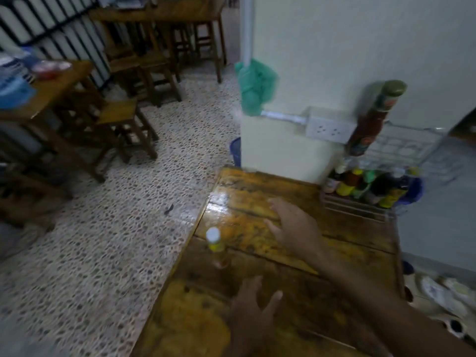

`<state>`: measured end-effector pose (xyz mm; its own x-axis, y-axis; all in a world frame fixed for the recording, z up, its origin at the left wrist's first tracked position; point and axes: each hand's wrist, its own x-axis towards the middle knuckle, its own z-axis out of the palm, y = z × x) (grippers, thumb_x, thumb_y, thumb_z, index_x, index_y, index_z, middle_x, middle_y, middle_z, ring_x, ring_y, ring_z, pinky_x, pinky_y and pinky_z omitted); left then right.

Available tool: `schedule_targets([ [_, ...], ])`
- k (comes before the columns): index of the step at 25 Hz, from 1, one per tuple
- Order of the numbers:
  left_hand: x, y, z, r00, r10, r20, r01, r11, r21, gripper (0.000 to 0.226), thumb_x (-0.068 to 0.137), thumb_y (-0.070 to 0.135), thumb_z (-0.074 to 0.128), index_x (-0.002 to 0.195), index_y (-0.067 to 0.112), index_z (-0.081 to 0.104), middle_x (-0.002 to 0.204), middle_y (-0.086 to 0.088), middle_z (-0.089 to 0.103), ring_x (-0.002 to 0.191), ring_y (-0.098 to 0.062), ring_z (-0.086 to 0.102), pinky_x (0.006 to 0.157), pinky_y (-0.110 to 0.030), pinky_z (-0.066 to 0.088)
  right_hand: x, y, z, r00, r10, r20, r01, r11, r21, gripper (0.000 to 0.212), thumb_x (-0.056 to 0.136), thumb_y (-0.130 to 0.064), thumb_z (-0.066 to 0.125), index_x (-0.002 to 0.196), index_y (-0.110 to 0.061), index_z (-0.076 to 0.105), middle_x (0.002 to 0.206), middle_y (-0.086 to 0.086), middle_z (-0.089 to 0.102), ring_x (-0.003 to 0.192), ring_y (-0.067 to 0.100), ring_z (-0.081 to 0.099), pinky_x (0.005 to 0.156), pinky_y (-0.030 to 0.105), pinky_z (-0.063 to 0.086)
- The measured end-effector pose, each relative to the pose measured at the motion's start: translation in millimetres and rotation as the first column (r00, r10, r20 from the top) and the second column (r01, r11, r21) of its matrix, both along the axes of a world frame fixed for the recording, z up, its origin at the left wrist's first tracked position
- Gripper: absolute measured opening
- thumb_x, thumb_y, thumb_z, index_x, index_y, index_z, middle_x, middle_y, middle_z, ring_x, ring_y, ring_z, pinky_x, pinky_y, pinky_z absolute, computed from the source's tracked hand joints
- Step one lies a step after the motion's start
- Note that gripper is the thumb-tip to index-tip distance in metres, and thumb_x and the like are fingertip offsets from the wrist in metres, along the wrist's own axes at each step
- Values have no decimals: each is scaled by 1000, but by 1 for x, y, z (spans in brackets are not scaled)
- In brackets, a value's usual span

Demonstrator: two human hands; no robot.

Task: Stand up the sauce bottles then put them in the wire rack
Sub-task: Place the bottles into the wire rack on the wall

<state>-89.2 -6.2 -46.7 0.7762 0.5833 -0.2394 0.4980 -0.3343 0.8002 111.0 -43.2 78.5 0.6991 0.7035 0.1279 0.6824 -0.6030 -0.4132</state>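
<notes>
A small sauce bottle with a white cap and yellow label stands upright near the left edge of the wooden table. My right hand hovers over the table to the bottle's right, fingers spread, holding nothing. My left hand is lower in the view, fingers straight and apart, also empty. The wire rack sits at the table's far right by the wall and holds several upright bottles. A tall red sauce bottle with a green cap stands in its upper part, leaning.
A pale wall with a socket strip backs the table. A green plastic bag hangs on a pipe. Wooden stools and tables stand on the speckled floor to the left. A blue bin sits beside the wall.
</notes>
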Motion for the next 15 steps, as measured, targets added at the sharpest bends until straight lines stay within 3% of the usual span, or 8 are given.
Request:
schedule_targets([
  [3, -51, 42, -32, 978, 170, -117, -184, 977, -112, 91, 79, 75, 66, 144, 13, 52, 131, -2, 58, 127, -24, 60, 104, -41, 53, -49, 31, -48, 978, 65, -199, -82, 994, -75, 67, 86, -41, 72, 145, -26, 43, 137, 5, 61, 120, 27, 60, 97, 41, 51],
  [6, -48, 80, -33, 974, 206, -90, -214, 973, -82, 97, 86, 69, 65, 157, 12, 35, 153, -7, 45, 143, -25, 44, 116, -42, 43, -75, 51, -70, 942, 104, -319, -138, 987, -84, 76, 80, -55, 69, 144, -25, 42, 138, 5, 61, 124, 27, 59, 98, 41, 50],
  [8, -33, 101, -31, 985, 172, -18, -173, 984, -46, 83, 93, 53, 70, 158, 19, 33, 147, 2, 47, 138, -16, 44, 109, -33, 44, -84, 61, -78, 931, 114, -346, -137, 990, -42, 71, 79, -57, 69, 140, -32, 43, 132, 1, 64, 116, 23, 63, 89, 41, 55],
  [10, -19, 118, -28, 987, 151, 56, -151, 989, -7, 59, 94, 41, 73, 145, 31, 44, 128, 14, 54, 122, -10, 54, 93, -26, 49, -88, 66, -84, 931, 125, -344, -128, 992, 15, 57, 85, -45, 70, 134, -38, 44, 123, -3, 67, 107, 19, 65, 80, 40, 57],
  [12, -13, 127, -24, 987, 135, 85, -133, 991, -30, 46, 96, 39, 72, 137, 30, 53, 122, 11, 63, 114, -13, 62, 90, -36, 55, -86, 66, -87, 930, 110, -351, -100, 994, 47, 45, 89, -41, 68, 128, -41, 46, 115, -7, 70, 97, 13, 67, 75, 39, 58],
  [15, -11, 129, -16, 993, 70, 91, -63, 995, -78, 46, 95, 38, 73, 138, 33, 56, 121, 11, 70, 110, -11, 67, 90, -46, 58, -78, 61, -81, 920, 112, -377, -110, 994, 26, 40, 89, -42, 69, 124, -35, 50, 121, -6, 66, 102, 13, 62, 79, 42, 56],
])
